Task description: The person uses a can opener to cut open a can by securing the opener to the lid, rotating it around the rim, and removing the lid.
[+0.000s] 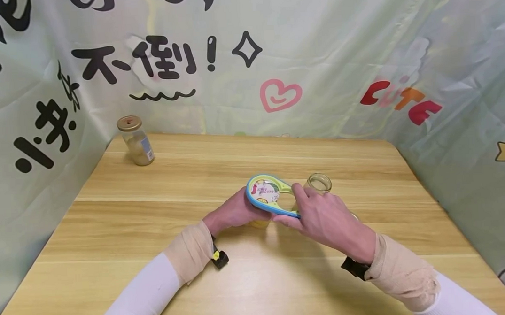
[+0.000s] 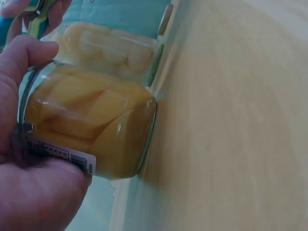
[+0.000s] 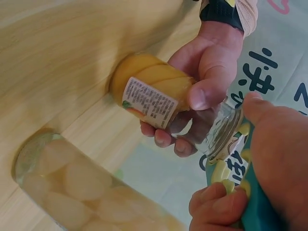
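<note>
My left hand (image 1: 239, 209) grips a glass jar of orange-yellow fruit pieces (image 2: 91, 115), which stands upright on the table. A white printed label (image 3: 149, 102) wraps part of its side. Above it, my right hand (image 1: 327, 215) holds the handles of a blue and yellow-green jar opener (image 1: 268, 209), its loop round the jar's lid (image 1: 264, 191). The lid's printed top shows inside the loop. Just behind the right hand stands a second glass jar (image 1: 319, 182), lidless, with pale round fruit in it; my hand hides its lower part in the head view.
A glass jar with a copper-coloured lid (image 1: 137, 141) stands at the table's back left corner. Close to the pale-fruit jar, a thin round lid (image 2: 165, 20) lies on the wooden table (image 1: 199, 291). A printed cloth (image 1: 324, 46) hangs round the back and sides.
</note>
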A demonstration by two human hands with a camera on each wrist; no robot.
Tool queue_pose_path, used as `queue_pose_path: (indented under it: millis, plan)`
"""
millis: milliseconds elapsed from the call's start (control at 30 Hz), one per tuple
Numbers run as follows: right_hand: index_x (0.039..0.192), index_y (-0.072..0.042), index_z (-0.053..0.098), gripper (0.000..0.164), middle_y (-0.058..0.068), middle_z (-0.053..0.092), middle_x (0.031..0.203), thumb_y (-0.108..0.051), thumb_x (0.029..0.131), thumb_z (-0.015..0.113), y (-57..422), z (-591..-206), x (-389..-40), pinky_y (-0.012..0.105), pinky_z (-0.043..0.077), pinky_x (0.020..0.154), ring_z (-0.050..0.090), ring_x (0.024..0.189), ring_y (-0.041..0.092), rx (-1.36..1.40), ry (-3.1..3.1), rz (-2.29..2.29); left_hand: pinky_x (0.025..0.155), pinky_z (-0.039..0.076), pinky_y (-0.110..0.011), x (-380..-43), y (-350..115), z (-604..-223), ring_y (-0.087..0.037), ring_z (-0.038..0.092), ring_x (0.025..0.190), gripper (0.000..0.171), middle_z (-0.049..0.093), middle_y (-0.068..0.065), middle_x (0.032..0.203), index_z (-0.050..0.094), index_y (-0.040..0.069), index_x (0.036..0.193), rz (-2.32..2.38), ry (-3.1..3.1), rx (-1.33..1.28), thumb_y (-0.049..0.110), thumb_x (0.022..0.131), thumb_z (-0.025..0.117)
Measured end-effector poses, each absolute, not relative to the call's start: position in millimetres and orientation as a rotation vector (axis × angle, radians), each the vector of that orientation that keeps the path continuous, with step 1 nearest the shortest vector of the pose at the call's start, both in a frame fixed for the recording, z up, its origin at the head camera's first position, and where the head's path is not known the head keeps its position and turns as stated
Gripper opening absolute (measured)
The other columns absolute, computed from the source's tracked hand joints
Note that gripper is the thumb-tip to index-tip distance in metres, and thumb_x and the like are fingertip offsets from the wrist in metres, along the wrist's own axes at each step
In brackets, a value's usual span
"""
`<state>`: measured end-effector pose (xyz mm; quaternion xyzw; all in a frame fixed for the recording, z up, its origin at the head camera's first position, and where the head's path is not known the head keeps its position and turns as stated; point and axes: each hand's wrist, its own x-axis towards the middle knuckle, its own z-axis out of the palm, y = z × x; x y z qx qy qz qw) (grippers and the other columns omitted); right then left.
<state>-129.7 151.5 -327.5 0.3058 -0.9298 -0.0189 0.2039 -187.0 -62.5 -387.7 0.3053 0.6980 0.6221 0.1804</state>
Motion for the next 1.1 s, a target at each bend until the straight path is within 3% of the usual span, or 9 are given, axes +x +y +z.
queue_pose_path:
  millis: [267,667,900,1100]
  plan:
    - [0.093,-0.004,0.047,0.065,-0.004,0.039,0.063,-0.065,0.078,0.064,152.4,-327.7,-132.1,0.029,0.037,0.035,0.040,0.046,0.012,0.867,-2.613,-0.018,0.100,0.042,-0.036,-188.5,-64.2,-388.4,-0.017,0.055,0.109,0.066,0.061,-0.002,0.119,0.047,0.017,0.135,1.742,1.945,0.898,0.007,0.077,0.077]
    - [0.097,-0.005,0.047,0.065,-0.004,0.039,0.064,-0.065,0.079,0.063,154.1,-325.1,-132.1,0.026,0.036,0.036,0.038,0.047,0.010,0.909,-2.666,0.024,0.100,0.040,-0.035,-189.9,-67.2,-387.6,-0.017,0.052,0.108,0.067,0.055,-0.020,0.126,0.043,0.010,0.135,1.712,1.891,0.958,-0.003,0.077,0.074]
    - [0.096,-0.005,0.047,0.065,-0.004,0.040,0.064,-0.065,0.078,0.064,156.0,-326.3,-133.4,0.024,0.034,0.035,0.038,0.045,0.009,0.934,-2.651,0.017,0.098,0.041,-0.033,-189.1,-67.5,-386.6,-0.016,0.053,0.106,0.069,0.057,-0.012,0.121,0.042,0.010,0.135,1.712,1.872,0.952,-0.006,0.076,0.073]
    - [0.099,-0.004,0.047,0.068,-0.003,0.042,0.065,-0.069,0.081,0.058,158.4,-326.3,-135.7,0.024,0.035,0.034,0.038,0.043,0.009,0.945,-2.647,-0.005,0.100,0.040,-0.035,-190.2,-67.2,-387.4,-0.017,0.051,0.106,0.069,0.055,-0.019,0.125,0.043,0.011,0.135,1.729,1.841,0.970,-0.006,0.076,0.073]
